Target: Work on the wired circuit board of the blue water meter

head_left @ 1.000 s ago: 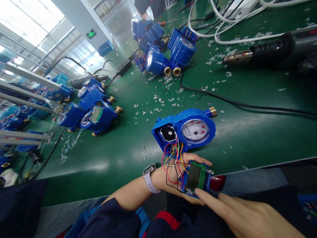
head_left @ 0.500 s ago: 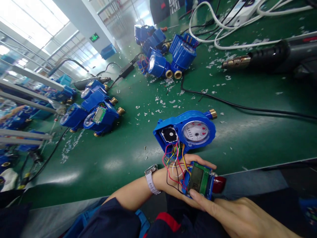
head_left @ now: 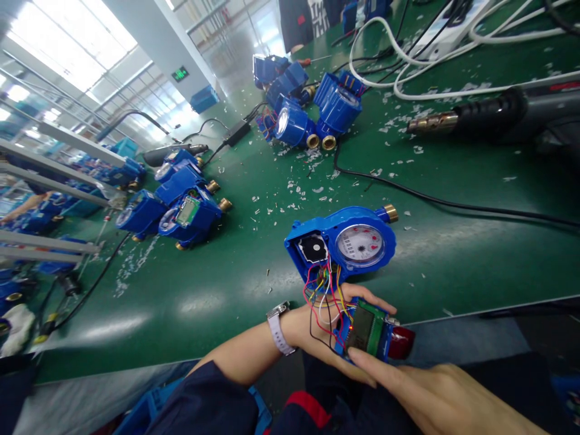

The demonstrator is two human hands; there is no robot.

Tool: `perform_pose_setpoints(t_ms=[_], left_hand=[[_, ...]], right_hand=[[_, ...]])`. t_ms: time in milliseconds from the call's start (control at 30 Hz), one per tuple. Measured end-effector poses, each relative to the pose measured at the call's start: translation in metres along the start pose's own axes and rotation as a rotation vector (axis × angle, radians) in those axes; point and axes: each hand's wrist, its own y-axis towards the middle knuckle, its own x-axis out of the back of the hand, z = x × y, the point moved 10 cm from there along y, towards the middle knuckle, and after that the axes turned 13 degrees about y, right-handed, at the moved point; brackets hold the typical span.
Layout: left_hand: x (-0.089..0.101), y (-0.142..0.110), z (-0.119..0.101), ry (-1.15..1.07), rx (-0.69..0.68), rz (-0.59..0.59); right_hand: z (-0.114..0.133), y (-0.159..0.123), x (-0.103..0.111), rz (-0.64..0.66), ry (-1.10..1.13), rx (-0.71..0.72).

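Note:
My left hand (head_left: 312, 332) is wrapped from below round a green circuit board with a small LCD screen (head_left: 365, 329) in a blue housing. On the board a red light glows. My right hand (head_left: 421, 386) reaches in from the lower right, its index fingertip touching the board's near left corner; its other fingers look curled and are partly hidden. Coloured wires (head_left: 324, 302) run from the board to a blue water meter (head_left: 385, 241), which lies on the bench with its round dial up and its square compartment uncovered. A dark red part (head_left: 402, 343) sticks out beside the board.
Several blue meters stand in one group (head_left: 190, 211) at left and another (head_left: 335, 109) at the back. A heat gun (head_left: 489, 112) lies at right, near a black cable (head_left: 426, 196) and white cords (head_left: 399, 66). Plastic scraps litter the green bench (head_left: 226, 302). A person stands beyond it.
A red light now shows on the board. The whole view has shifted slightly, with the far items sitting a bit lower and further right. Both hands keep nearly the same pose.

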Motion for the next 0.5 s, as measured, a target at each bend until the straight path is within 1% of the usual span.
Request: perform_pose_setpoints(t_ms=[100, 133, 200, 267, 333, 500], left_hand=[[-0.002, 0.0, 0.002, 0.043, 0.024, 0.031], [-0.003, 0.0, 0.003, 0.043, 0.039, 0.041], [-0.005, 0.001, 0.004, 0.036, 0.064, 0.055], [-0.007, 0.001, 0.002, 0.011, 0.066, 0.059], [-0.008, 0.002, 0.001, -0.037, 0.079, 0.063], [-0.007, 0.002, 0.007, -0.196, 0.202, 0.024]], right_hand=[[0.01, -0.005, -0.002, 0.05, -0.248, 0.128], [0.012, -0.005, -0.002, 0.063, -0.294, 0.163], [0.014, -0.003, 0.0, 0.061, -0.309, 0.182], [0.014, 0.001, 0.002, 0.039, -0.233, 0.159], [0.01, 0.002, 0.001, 0.035, -0.11, 0.108], [0.0, 0.001, 0.001, 0.021, 0.203, -0.026]])
